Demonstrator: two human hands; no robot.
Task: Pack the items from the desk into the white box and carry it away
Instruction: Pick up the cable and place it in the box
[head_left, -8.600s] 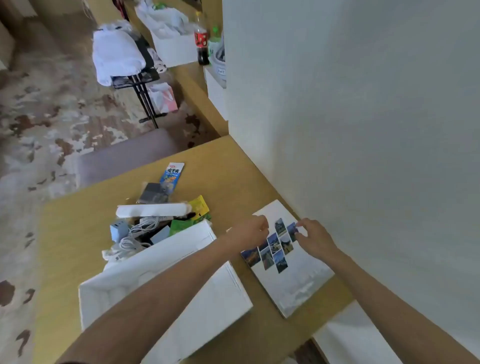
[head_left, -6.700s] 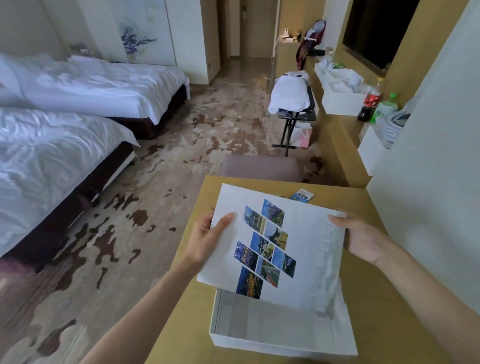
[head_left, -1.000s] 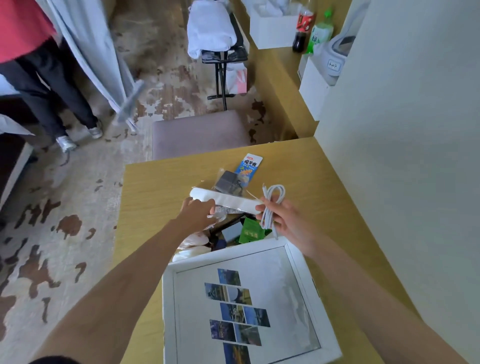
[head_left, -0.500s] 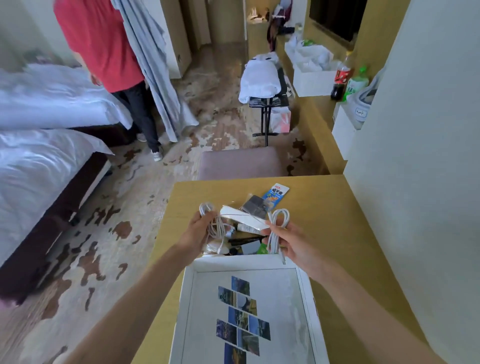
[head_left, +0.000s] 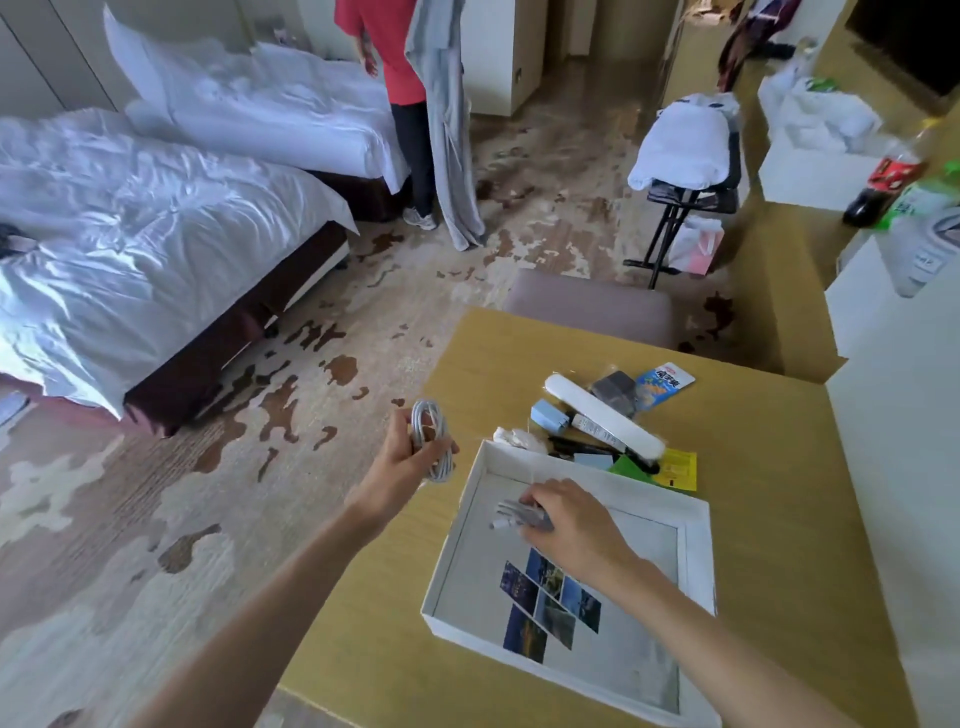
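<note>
Left hand (head_left: 402, 467), at centre frame just off the desk's left edge, grips a coiled cable (head_left: 428, 441): a smooth, pale grey cord wound into a long oval loop, held upright between thumb and curled fingers.

Right hand (head_left: 569, 517) is inside the white box (head_left: 696, 551), knuckles up. Its fingers bend down over a cable bundle (head_left: 511, 517), a short grey hank with a white plug end poking out to the left, low in the box's upper left corner.

The box is a shallow, square-cornered cardboard tray on the yellow wood-grain desk (head_left: 779, 493), in the lower right of the frame. Flat on its floor lies a white sheet (head_left: 545, 608) printed with slanted photo tiles.

Above the box's upper rim the other items sit in a loose heap:
- a long white bar (head_left: 602, 421) with rounded ends
- a boxy pale blue adapter (head_left: 548, 415)
- a dark pouch (head_left: 615, 389)
- a blue snack packet (head_left: 667, 382)
- a green packet (head_left: 631, 462)
- a yellow packet (head_left: 678, 467)
- a crumpled white wad (head_left: 517, 438), touching the rim
</note>
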